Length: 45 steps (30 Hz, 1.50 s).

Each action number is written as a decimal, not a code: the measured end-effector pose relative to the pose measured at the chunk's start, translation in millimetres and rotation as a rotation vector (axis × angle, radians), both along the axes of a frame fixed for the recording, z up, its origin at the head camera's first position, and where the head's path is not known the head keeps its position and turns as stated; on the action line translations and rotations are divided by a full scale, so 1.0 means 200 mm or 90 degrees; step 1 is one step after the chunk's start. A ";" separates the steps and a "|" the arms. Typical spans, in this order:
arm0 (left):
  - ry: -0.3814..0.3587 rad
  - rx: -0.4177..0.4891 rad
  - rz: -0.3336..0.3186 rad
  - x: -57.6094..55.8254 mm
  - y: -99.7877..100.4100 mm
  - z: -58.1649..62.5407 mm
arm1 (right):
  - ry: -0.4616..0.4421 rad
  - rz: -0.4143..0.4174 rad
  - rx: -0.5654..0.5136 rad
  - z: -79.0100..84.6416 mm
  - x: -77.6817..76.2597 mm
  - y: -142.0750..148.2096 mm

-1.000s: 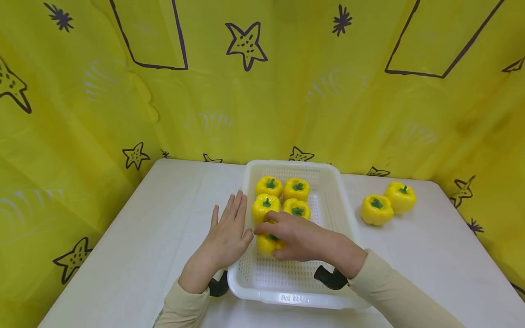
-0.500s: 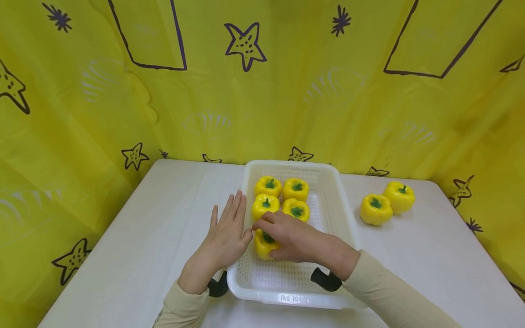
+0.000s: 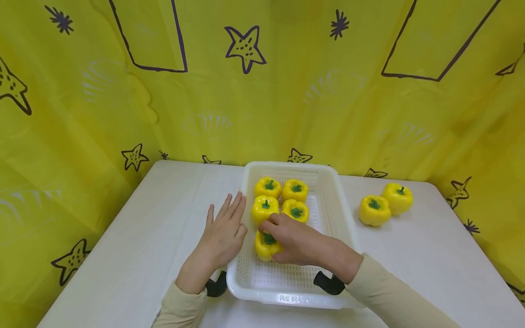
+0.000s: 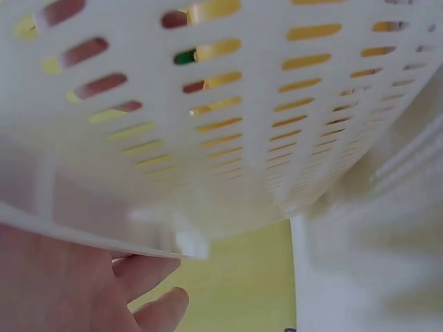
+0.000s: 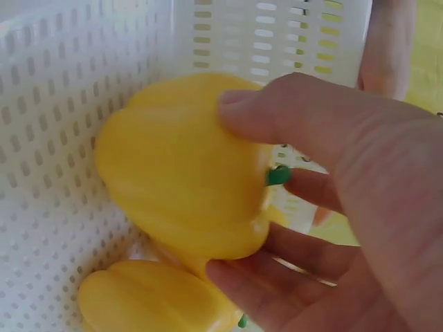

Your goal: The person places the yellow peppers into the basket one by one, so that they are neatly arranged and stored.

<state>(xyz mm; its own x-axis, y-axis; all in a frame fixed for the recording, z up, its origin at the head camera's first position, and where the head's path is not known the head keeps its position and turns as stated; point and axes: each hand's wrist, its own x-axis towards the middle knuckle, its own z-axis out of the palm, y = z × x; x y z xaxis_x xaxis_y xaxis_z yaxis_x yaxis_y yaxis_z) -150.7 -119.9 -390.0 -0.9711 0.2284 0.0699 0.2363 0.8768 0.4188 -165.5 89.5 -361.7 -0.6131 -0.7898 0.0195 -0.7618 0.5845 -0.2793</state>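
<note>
My right hand (image 3: 293,239) grips a yellow bell pepper (image 3: 266,248) inside the white perforated basket (image 3: 283,298). In the right wrist view the thumb (image 5: 256,114) presses one side of this bell pepper (image 5: 183,169), and the fingers lie along the other, around the green stem. Behind it, several more yellow bell peppers (image 3: 265,207) stand in two columns, stems up. My left hand (image 3: 221,237) lies with straight fingers along the basket's left rim. From below, the left wrist view catches part of this hand (image 4: 76,290) against the basket rim (image 4: 104,242).
Two more yellow bell peppers, a nearer one (image 3: 374,211) and a farther one (image 3: 398,199), stand on the white table (image 3: 410,255) right of the basket. A black wrist strap (image 3: 329,282) shows near the right sleeve. A yellow patterned curtain (image 3: 279,100) hangs behind the table.
My right fingers have shifted slightly right, leaving more of the held bell pepper showing. My left thumb has drawn a little back from the basket rim. The other bell peppers stay where they were.
</note>
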 end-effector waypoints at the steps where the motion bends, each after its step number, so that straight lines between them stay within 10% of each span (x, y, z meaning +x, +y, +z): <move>1: -0.003 -0.003 0.000 0.00 0.00 0.00 | -0.003 0.000 -0.004 0.00 0.00 0.00; 45: -0.062 0.003 -0.016 0.00 0.00 0.01 | -0.024 -0.064 -0.035 0.07 -0.02 0.14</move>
<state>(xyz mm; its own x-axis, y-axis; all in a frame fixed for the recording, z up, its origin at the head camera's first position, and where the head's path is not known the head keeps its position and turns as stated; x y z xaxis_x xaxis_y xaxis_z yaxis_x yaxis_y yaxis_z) -150.5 -120.2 -388.5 -0.9673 0.2524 -0.0240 0.2157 0.8691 0.4451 -168.7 118.4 -347.9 -0.6900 -0.7229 0.0358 -0.6885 0.6403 -0.3407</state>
